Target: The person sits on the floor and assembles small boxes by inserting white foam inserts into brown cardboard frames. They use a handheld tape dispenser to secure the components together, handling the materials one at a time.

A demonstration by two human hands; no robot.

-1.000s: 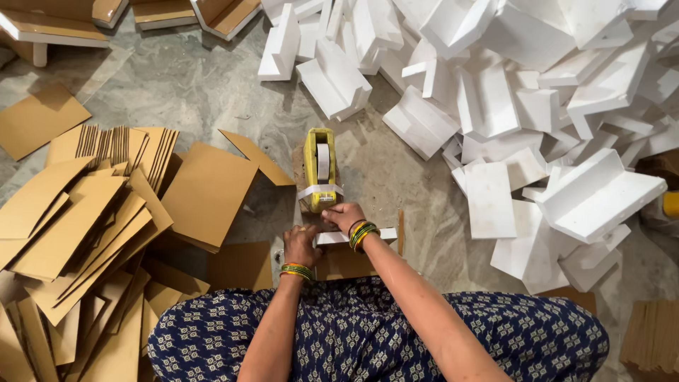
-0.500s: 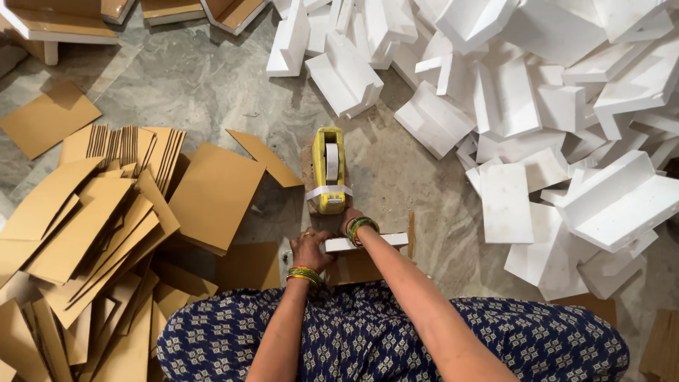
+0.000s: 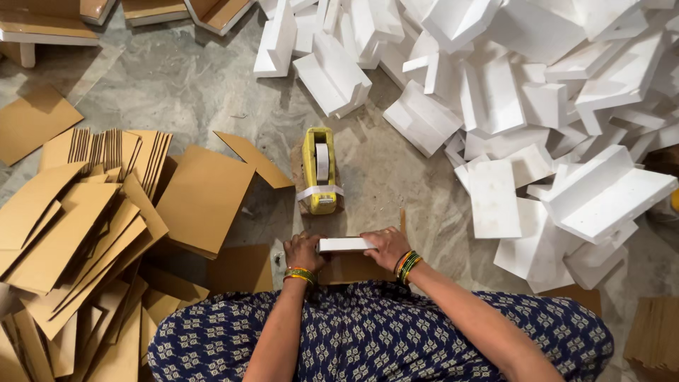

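I sit on a stone floor with a patterned dress over my knees. My left hand [image 3: 303, 251] and my right hand [image 3: 387, 247] both grip a flat white foam piece [image 3: 345, 245], one at each end, over a brown cardboard piece [image 3: 352, 269] lying by my lap. Both wrists wear bright bangles. Just beyond the foam piece stands a yellow tape dispenser [image 3: 319, 170] with a white tape roll, a strip of tape stretched across its near end.
A big heap of white foam blocks [image 3: 537, 120] fills the right and top. Brown cardboard sheets [image 3: 85, 226] lie piled at the left. Wooden-coloured trays [image 3: 152, 10] sit at the top left edge. More cardboard [image 3: 654, 332] is at the lower right.
My right hand left the tape dispenser and came down to the foam piece. Both hands now hold it closer to my lap, with the left hand shifted left.
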